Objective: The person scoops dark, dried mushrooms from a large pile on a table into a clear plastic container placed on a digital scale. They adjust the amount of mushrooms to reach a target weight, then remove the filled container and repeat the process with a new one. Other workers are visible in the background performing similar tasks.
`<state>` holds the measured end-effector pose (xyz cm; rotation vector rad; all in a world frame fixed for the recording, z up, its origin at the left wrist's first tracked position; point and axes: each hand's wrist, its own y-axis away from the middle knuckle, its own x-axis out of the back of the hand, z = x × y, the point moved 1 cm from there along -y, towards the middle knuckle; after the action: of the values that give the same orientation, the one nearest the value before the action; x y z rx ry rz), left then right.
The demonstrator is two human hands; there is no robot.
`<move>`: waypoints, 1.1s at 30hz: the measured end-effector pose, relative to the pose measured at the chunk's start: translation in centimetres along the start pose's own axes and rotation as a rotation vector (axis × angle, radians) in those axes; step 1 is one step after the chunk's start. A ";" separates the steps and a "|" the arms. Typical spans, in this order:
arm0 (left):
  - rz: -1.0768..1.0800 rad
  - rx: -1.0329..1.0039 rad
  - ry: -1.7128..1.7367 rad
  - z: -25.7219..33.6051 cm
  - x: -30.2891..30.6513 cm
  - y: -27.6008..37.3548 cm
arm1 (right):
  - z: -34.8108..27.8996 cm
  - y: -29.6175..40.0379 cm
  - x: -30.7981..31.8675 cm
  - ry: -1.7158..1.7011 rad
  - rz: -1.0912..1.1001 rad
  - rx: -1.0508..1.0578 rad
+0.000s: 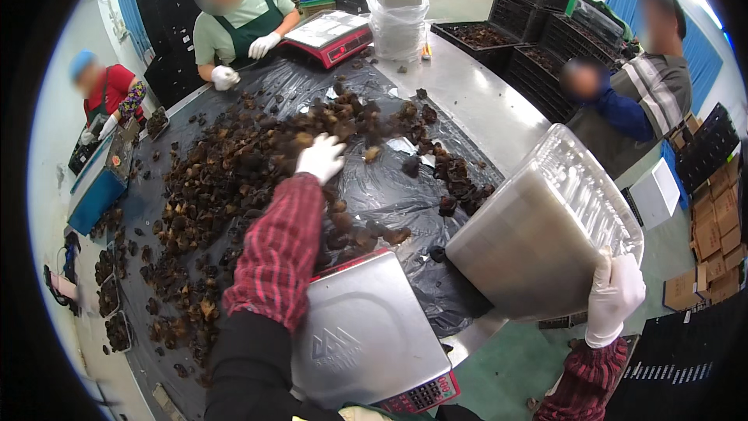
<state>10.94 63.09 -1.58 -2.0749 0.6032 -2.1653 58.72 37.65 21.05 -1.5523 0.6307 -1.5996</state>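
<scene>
My left hand [321, 158], in a white glove, reaches out over the pile of dark brown mushrooms [234, 169], which look like wood ear. Its fingers are slightly apart and nothing shows in them; the palm side is hidden. At the right, my right hand [615, 298], gloved too, grips the edge of a tall stack of clear plastic trays [526, 245]. The stack tilts over the table's right edge. Close before me stands a digital scale [368, 327] with a bare steel plate and a red keypad. Black plastic sheeting [380, 187] lies under the mushrooms.
Across the table a gloved person [239, 29] stands beside a second red scale [330, 38]. Bagged trays [399, 17] stand nearby. Another person [111, 93] is far left, by a blue scale [96, 193]. Filled trays [117, 330] line the left edge. Black crates [526, 0] and people occupy the right.
</scene>
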 end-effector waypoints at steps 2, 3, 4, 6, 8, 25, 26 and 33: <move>0.004 0.131 0.012 -6.0 -0.3 3.6 | -0.1 -0.2 -0.3 -0.027 0.002 0.004; -0.048 0.196 0.028 -7.5 0.1 5.0 | 0.0 -0.2 -0.2 -0.026 -0.001 0.000; -0.099 0.263 0.040 -9.1 0.7 6.5 | -0.1 -0.3 0.0 -0.039 0.000 -0.014; -0.177 0.382 -0.050 -11.0 2.1 9.7 | 0.0 -0.4 0.4 -0.011 0.015 -0.005; -0.174 0.373 -0.257 -15.9 3.4 14.9 | -0.2 -0.5 0.5 -0.043 0.042 -0.004; -0.131 -0.646 0.177 19.9 5.8 -2.5 | -0.1 -0.3 0.3 -0.060 0.052 -0.001; -0.169 -0.626 0.170 21.9 4.2 -2.9 | -0.1 -0.4 0.4 -0.047 0.042 0.015; -0.270 -0.390 0.244 21.4 0.8 -6.6 | -0.3 -0.1 0.2 -0.022 0.026 -0.002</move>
<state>33.13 64.09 1.43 -2.1963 0.8770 -2.6644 58.45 37.50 21.23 -1.5552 0.6387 -1.5610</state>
